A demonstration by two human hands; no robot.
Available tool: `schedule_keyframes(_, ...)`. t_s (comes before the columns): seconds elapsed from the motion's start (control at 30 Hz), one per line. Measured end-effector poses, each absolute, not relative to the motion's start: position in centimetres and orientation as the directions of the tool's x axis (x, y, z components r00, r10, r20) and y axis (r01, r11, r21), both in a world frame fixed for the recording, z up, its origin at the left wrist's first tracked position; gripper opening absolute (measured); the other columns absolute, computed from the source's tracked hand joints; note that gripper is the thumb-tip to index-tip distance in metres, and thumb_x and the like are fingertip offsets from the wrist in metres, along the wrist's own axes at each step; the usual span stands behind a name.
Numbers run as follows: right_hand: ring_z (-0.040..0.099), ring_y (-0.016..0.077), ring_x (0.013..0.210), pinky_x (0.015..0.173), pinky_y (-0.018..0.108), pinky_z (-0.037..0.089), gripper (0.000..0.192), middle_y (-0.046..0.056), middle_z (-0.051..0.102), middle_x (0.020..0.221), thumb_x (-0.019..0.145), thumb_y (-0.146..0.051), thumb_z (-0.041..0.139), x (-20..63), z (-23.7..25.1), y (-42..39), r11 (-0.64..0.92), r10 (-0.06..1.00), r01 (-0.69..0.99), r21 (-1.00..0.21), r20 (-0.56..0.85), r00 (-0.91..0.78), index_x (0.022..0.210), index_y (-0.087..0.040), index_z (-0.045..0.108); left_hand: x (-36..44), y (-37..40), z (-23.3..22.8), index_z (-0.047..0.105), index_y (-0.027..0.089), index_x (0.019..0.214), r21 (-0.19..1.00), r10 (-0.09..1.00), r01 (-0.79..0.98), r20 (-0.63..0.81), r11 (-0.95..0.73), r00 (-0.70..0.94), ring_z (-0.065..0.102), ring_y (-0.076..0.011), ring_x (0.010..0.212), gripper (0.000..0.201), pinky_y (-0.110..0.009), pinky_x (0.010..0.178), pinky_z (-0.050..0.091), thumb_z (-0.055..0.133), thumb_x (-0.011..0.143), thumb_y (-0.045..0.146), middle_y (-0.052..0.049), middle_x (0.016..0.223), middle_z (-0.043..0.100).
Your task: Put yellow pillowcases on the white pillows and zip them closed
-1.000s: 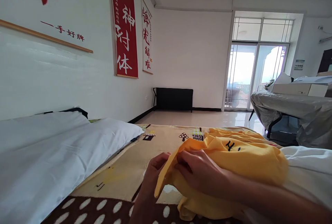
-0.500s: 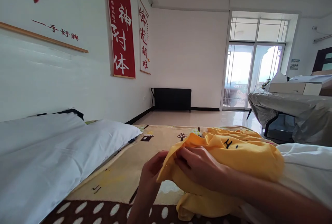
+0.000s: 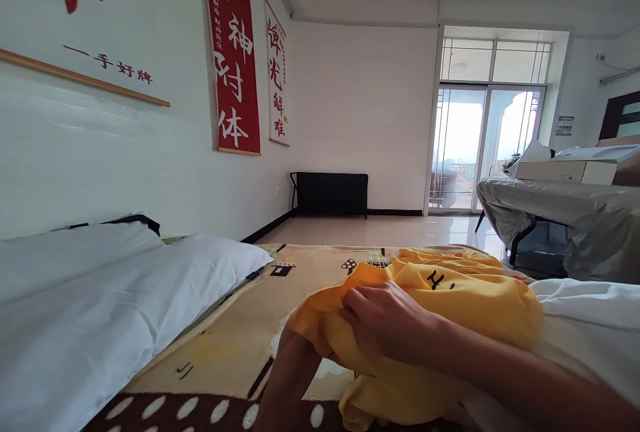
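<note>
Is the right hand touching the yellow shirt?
Touching. The head view shows the right hand lying on the yellow shirt, fingers pressed into its bunched edge.

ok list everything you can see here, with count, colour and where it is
yellow garment: one, yellow with small black marks, bunched on the blanket at centre right
blanket: one, beige with brown dotted border, under the garment
pillow: one, white, left on the bed
white cloth: one, white, right of the garment
wall scrolls: two, one red, one white, on the left wall
low cabinet: one, black, against the far wall
covered table: one, grey plastic cover, right, boxes on top
glass doors: one set, far right wall
right hand: fingers closed on the garment's edge
left hand: mostly hidden under the garment
</note>
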State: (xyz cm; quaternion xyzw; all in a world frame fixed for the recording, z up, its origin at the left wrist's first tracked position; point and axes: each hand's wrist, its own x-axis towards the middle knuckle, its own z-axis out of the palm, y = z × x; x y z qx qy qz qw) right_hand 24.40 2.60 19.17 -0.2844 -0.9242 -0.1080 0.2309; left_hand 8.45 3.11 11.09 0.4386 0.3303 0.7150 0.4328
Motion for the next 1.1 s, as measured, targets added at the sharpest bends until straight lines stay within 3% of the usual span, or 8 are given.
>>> schedule_keyframes(0.13,0.043,0.0100,0.051,0.050,0.027,0.028,0.015,0.001,0.059,0.063,0.083,-0.019,0.051,25.5,21.2,1.7,0.853,0.467,0.519,0.048,0.373,-0.802,0.070,-0.017,0.058,8.3,3.4,10.8,0.070,0.016,0.088,0.785,0.953,-0.546,0.285,-0.293,-0.102,0.065,-0.0269,0.084,0.041,-0.037,0.076,0.054,0.079,0.059,0.044,-0.008,0.078,0.070)
schedule_keyframes(0.23,0.046,0.0104,0.055,0.054,0.025,0.033,0.019,0.000,0.058,0.062,0.086,-0.025,0.052,26.2,22.1,1.4,0.866,0.470,0.495,-0.066,0.440,-0.765,0.069,-0.019,0.059,8.8,3.0,10.8,0.071,0.017,0.086,0.712,0.952,-0.637,0.275,-0.297,-0.136,0.065,-0.0264,0.086,0.037,-0.036,0.078,0.054,0.082,0.057,0.036,-0.007,0.081,0.071)
schedule_keyframes(0.33,0.056,0.0159,0.082,0.075,0.028,0.041,0.017,0.003,0.065,0.088,0.087,-0.030,0.051,26.1,22.5,1.5,0.839,0.479,0.529,-0.128,0.635,-0.606,0.097,-0.020,0.061,9.3,2.5,11.2,0.072,0.015,0.080,0.695,0.943,-0.639,0.265,-0.330,-0.199,0.065,-0.0277,0.088,0.031,-0.036,0.078,0.054,0.082,0.056,0.031,-0.009,0.084,0.072)
schedule_keyframes(0.43,0.050,0.0234,0.107,0.093,0.038,0.036,0.041,0.011,0.060,0.113,0.083,-0.030,0.057,25.3,22.6,1.9,0.816,0.495,0.567,-0.116,0.646,-0.581,0.121,-0.016,0.052,9.5,2.2,11.5,0.072,0.015,0.084,0.680,0.932,-0.638,0.280,-0.361,-0.229,0.065,-0.0274,0.091,0.033,-0.035,0.078,0.054,0.082,0.056,0.029,-0.010,0.092,0.072)
schedule_keyframes(0.63,0.055,0.0147,0.079,0.072,0.026,0.039,0.015,0.003,0.064,0.085,0.079,-0.015,0.050,23.8,22.0,2.9,0.808,0.576,0.550,-0.212,0.485,-0.658,0.085,-0.017,0.064,9.2,1.8,12.0,0.069,0.014,0.086,0.716,0.916,-0.576,0.357,-0.395,-0.184,0.064,-0.0242,0.082,0.037,-0.030,0.069,0.052,0.081,0.057,0.033,-0.008,0.081,0.069)
schedule_keyframes(0.8,0.052,0.0119,0.071,0.067,0.023,0.036,0.011,0.001,0.061,0.078,0.082,-0.024,0.054,23.8,21.6,3.6,0.853,0.519,0.470,-0.226,0.448,-0.728,0.078,-0.017,0.062,9.4,1.4,12.6,0.066,0.016,0.086,0.712,0.910,-0.579,0.388,-0.398,-0.147,0.058,-0.0131,0.064,0.038,-0.020,0.054,0.043,0.082,0.055,0.031,-0.003,0.078,0.066)
schedule_keyframes(0.97,0.052,0.0117,0.074,0.068,0.022,0.035,0.011,0.000,0.061,0.079,0.083,-0.026,0.056,24.2,21.7,4.3,0.854,0.518,0.468,-0.226,0.449,-0.728,0.078,-0.019,0.061,9.3,1.4,12.6,0.064,0.016,0.084,0.704,0.935,-0.624,0.326,-0.340,-0.141,0.059,-0.0131,0.065,0.036,-0.019,0.055,0.044,0.082,0.056,0.031,-0.003,0.077,0.065)
schedule_keyframes(1.1,0.052,0.0131,0.075,0.070,0.024,0.035,0.011,0.000,0.061,0.077,0.081,-0.028,0.060,25.6,22.6,4.6,0.857,0.507,0.503,-0.113,0.362,-0.782,0.075,-0.019,0.062,8.7,1.9,12.1,0.062,0.016,0.086,0.707,0.935,-0.618,0.321,-0.344,-0.153,0.058,-0.0119,0.059,0.031,-0.021,0.054,0.045,0.077,0.065,0.034,-0.002,0.072,0.064)
